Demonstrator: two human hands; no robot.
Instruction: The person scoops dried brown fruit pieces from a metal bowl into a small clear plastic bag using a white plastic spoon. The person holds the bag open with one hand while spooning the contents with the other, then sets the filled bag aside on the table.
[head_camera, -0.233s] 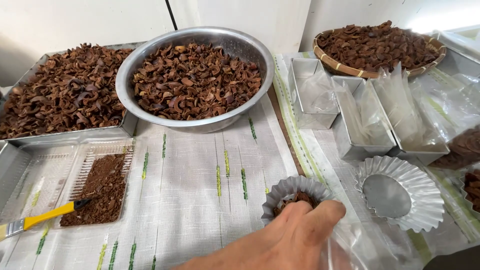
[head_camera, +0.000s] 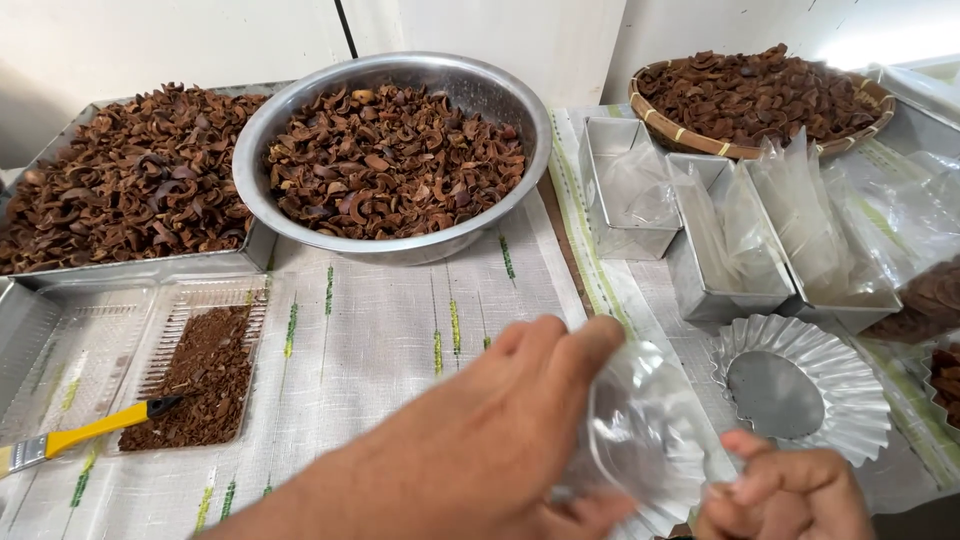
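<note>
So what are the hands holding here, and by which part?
Both hands, left hand and right hand, hold a clear crinkly plastic bag; left fingers at its upper edge, right fingers at its lower right edge.

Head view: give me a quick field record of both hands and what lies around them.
left hand: grips clear plastic bag
right hand: fingertips at the bag's lower edge
beside hands: empty fluted foil mould
centre: steel bowl of brown dried husks
left: tray heaped with the same husks
front left: yellow-handled brush by brown powder
right: metal tins lined with plastic
far right: woven basket of husks
</note>
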